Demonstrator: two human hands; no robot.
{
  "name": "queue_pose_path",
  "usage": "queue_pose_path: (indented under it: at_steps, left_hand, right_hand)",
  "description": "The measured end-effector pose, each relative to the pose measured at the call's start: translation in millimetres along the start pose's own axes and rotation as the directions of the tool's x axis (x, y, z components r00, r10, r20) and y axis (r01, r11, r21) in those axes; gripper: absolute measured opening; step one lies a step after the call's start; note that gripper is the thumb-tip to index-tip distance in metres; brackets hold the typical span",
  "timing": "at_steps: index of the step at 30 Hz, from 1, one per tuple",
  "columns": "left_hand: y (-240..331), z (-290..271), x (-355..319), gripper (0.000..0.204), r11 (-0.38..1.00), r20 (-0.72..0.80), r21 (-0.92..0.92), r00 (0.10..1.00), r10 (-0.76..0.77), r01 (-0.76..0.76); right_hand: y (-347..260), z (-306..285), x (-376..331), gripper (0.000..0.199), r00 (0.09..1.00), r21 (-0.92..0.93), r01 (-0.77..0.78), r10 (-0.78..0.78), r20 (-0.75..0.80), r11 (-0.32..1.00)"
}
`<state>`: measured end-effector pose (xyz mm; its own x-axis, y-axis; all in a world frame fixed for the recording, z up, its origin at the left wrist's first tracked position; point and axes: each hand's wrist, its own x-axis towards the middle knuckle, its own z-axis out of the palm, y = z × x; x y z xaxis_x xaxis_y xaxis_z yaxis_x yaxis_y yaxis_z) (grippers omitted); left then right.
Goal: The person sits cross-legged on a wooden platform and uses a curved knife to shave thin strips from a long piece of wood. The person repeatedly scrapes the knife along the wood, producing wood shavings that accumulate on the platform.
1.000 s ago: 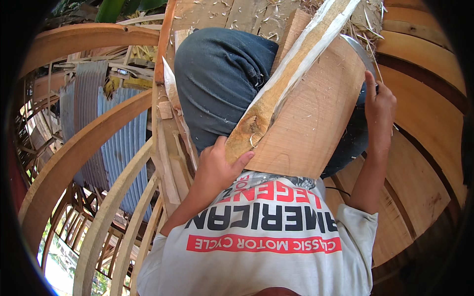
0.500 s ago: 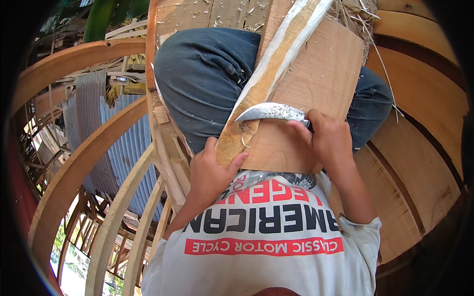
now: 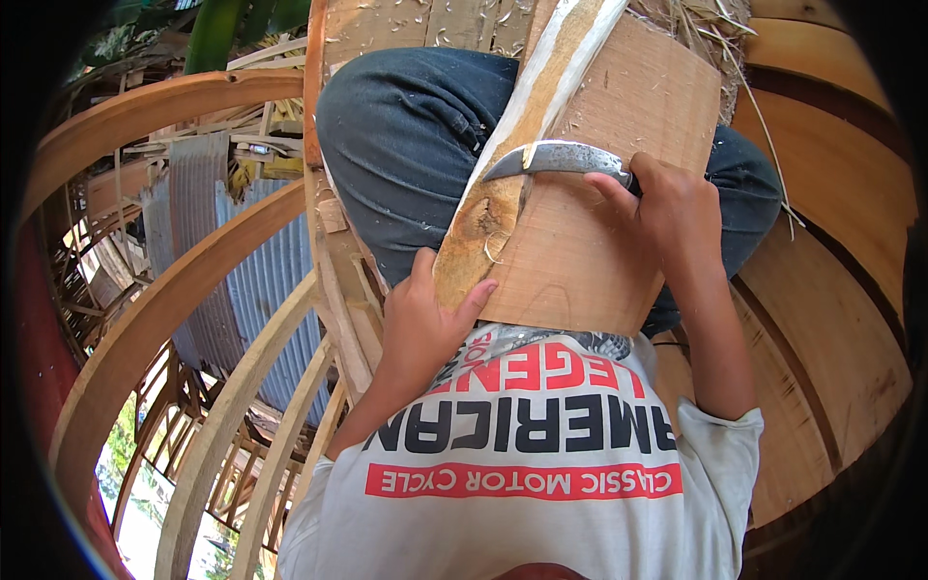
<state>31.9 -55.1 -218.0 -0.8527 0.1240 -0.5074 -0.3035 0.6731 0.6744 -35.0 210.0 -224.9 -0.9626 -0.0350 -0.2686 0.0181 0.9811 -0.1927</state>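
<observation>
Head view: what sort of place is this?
Likely an informal woodworking spot: curved beams at the side, loose shavings, and a hand-held knife at a wood strip.

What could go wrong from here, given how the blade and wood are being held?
The left grip holds the near end of the wood strip, on the body side of the curved blade in the right grip; a slip that way could cause a cut. The blade's tip points toward the left trouser leg, so an overshoot might catch it. A dark, knot-like patch lies between blade and left grip; it may snag the edge.
</observation>
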Motion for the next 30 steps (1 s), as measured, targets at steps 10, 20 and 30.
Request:
queue_pose_path:
  at_steps: [10, 20, 30]
  left_hand:
    - [-9.3, -1.1, -15.7, 0.041, 0.991, 0.096, 0.116, 0.992, -0.078, 0.067]
    - [13.1, -8.1, -8.1, 0.050, 0.996, 0.071, 0.079, 0.996, -0.057, 0.052]
    - [16.7, -15.8, -5.5, 0.051, 0.998, 0.169, -0.036, 0.985, -0.041, 0.048]
  right_hand:
    - [123.6, -40.1, 39.2, 0.066, 0.833, 0.072, -0.497, 0.499, -0.238, 0.864]
    - [15.1, -25.1, -57.1, 0.053, 0.991, 0.215, -0.117, 0.127, -0.036, 0.970]
    - [-9.5, -6.3, -58.5, 0.056, 0.998, 0.299, -0.042, 0.029, 0.049, 0.953]
